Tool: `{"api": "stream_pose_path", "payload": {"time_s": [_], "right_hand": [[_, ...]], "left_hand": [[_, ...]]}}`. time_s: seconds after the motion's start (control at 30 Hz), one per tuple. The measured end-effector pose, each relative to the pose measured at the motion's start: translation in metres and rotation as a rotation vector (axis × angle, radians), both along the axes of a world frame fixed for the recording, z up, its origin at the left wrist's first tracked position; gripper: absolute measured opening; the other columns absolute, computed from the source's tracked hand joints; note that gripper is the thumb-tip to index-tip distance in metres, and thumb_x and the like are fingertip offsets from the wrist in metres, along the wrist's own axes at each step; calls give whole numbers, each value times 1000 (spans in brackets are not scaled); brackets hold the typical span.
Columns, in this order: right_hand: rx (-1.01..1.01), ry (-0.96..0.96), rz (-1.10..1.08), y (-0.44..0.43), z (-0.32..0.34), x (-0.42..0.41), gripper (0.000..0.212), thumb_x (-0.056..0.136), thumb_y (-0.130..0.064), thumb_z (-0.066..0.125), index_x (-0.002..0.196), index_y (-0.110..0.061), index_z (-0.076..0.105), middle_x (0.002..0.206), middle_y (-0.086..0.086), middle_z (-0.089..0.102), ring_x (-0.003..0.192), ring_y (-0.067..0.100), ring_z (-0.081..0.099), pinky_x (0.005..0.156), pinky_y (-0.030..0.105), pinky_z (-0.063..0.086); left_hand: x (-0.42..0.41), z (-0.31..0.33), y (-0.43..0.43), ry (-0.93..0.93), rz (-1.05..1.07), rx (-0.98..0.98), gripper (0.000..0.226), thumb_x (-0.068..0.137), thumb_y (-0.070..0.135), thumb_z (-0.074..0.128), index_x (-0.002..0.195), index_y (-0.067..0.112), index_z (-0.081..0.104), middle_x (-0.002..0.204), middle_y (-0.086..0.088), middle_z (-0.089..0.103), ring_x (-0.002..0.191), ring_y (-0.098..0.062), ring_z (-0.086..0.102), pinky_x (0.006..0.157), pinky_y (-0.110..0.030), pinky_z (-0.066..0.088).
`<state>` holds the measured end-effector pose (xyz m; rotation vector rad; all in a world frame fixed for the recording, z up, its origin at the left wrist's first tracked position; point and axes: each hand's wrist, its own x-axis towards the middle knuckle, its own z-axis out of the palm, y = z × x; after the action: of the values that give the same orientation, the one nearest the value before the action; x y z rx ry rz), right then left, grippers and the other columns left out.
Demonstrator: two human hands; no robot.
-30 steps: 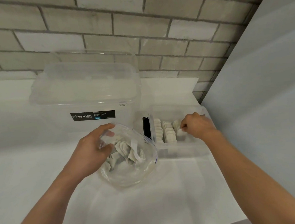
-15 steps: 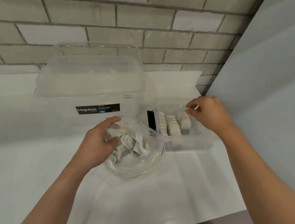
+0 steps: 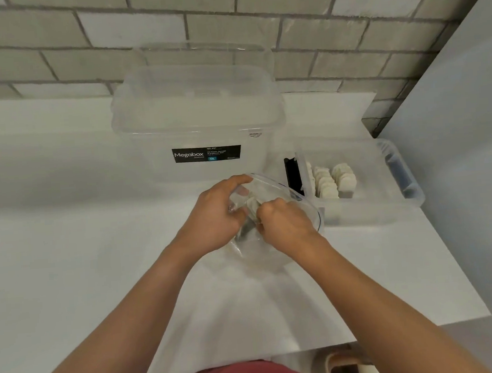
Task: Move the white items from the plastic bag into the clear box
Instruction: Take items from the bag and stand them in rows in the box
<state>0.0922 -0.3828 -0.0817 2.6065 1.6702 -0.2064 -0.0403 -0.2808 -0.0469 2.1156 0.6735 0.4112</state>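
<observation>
A clear plastic bag [image 3: 302, 208] lies on the white table in front of me, its mouth held wide by my left hand [image 3: 214, 215], which grips the near-left rim. My right hand [image 3: 283, 221] reaches inside the bag with its fingers closed around white items [image 3: 252, 203]; most of the bag's contents are hidden by both hands. To the right stands the small clear box [image 3: 387, 204], open, holding upright rows of white items [image 3: 331, 181] in its left half.
A large lidded clear "Megabox" container [image 3: 198, 122] stands behind the bag against the brick wall. A grey wall [image 3: 456, 140] closes off the right side. The table's front edge [image 3: 368, 338] is near my body, with a brown object [image 3: 347, 369] below it.
My right hand has left the clear box and moved left into the bag, closing on white items. The left hand keeps its hold on the bag's rim. The view has shifted.
</observation>
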Motion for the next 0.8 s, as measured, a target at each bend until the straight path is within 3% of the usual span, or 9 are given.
{"api": "stream_pose_path", "payload": {"time_s": [0.1,0.3,0.5,0.63,0.73,0.8], "right_hand": [[39,18,9,9,-13,-6,13,94,-15,55,100,-12,65,95,11,65,85,36,65,62,35,36],[14,233,-101,29,-15,-22,17,86,-34,63,92,-18,66,94,6,66,90,32,64,65,37,45],[32,286,-142,26,-3,-23,17,89,-26,58,76,-25,46,91,7,60,79,32,53,64,34,39],[0,365,-155,26,-5,-24,24,81,-38,71,78,-33,48,94,2,68,86,28,64,64,32,44],[21,421,-176,24,-5,-26,27,80,-32,72,70,-33,47,91,0,69,86,27,64,65,34,48],[39,425,-154,21,1,-27,19,80,-28,69,69,-32,54,85,-1,68,86,28,64,69,35,51]], "left_hand": [[-2,0,1,-3,-10,-3,53,86,10,65,132,35,55,112,16,64,69,-4,54,71,-4,38],[-7,2,6,-15,-9,1,57,84,4,65,133,32,56,112,12,64,64,0,52,69,-3,38],[-11,1,11,-21,3,-13,56,84,6,65,133,33,55,111,11,64,66,2,53,68,-2,37],[-11,2,12,-13,9,-13,55,85,8,65,133,33,55,111,13,65,65,2,52,67,-1,36],[-13,2,10,-11,2,-24,55,86,8,65,133,34,55,111,13,64,64,2,51,66,-2,36],[-14,2,11,-11,2,-31,55,85,9,65,133,34,55,111,13,64,62,1,51,65,-3,37]]}}
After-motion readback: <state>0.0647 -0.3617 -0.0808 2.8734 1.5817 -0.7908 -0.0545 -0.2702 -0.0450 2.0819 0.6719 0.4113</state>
